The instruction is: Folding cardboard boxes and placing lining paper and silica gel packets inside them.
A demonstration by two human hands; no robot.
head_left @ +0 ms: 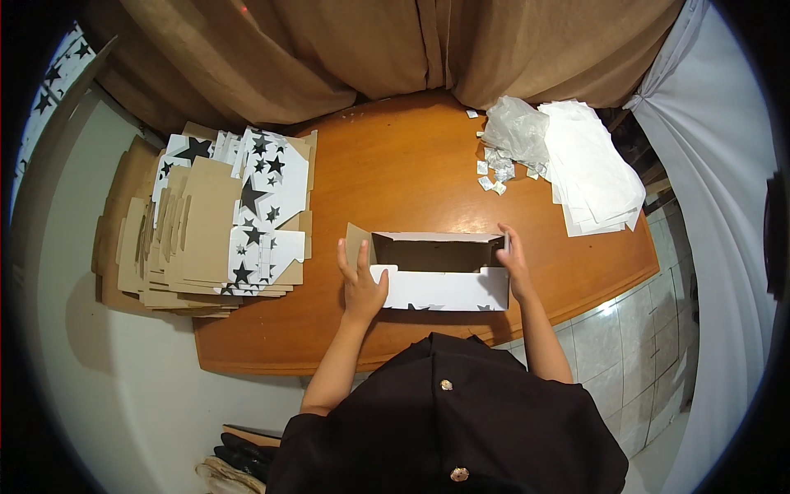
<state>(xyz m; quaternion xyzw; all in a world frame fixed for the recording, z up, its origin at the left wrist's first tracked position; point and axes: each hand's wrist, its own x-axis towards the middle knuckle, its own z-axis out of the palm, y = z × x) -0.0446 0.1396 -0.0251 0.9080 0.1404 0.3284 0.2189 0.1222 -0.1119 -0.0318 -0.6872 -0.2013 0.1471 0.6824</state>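
A white cardboard box [448, 291] with black stars on its front stands on the table before me, its top open and its brown inside in view. A brown flap [356, 245] sticks out at its left end. At that end is my left hand [360, 284], fingers stretched up and apart, the thumb by the box's front left corner. My right hand [517, 262] grips the right end of the box, with its thumb at the upper edge and a finger pointing up along the side.
Flat brown and star-printed cardboard blanks [197, 222] are stacked on the left of the wooden table [395, 177]. At the back right lie a clear plastic bag [517, 130], small white packets [494, 177] and a pile of white paper sheets [588, 169]. Brown curtains [362, 49] hang behind.
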